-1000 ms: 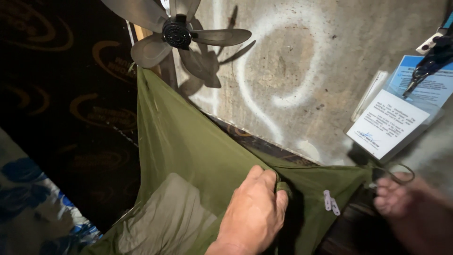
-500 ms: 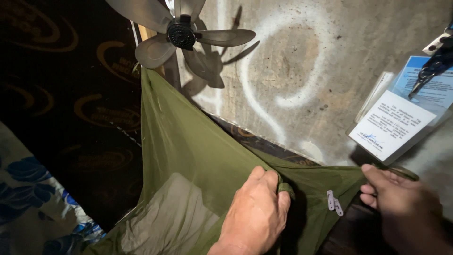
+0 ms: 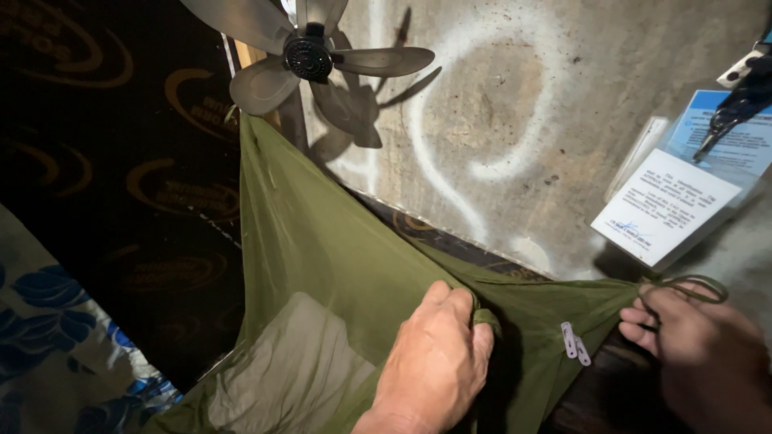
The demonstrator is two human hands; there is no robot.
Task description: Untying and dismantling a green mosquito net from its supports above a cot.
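A green mesh net (image 3: 322, 249) hangs stretched from a point near the fan down to the lower right. My left hand (image 3: 430, 366) is closed on a bunched fold of the net's upper edge. My right hand (image 3: 700, 354) grips the net's right corner, where a thin green cord loop (image 3: 696, 285) sticks out above the fingers. A small white clip (image 3: 575, 344) is fixed to the net between the two hands. A pale cloth (image 3: 293, 374) shows through the mesh at the lower left.
A small grey fan (image 3: 310, 56) is mounted at the top, against a concrete wall (image 3: 515, 120) with white painted curves. Laminated cards (image 3: 667, 205) with a dark clip hang at the right. A black patterned sheet (image 3: 121, 161) covers the left; blue flowered fabric (image 3: 48, 321) lies lower left.
My right hand came in from the right and took hold of the net's corner by the cord loop, pulling it slightly rightward. My left hand has kept its grip in place.
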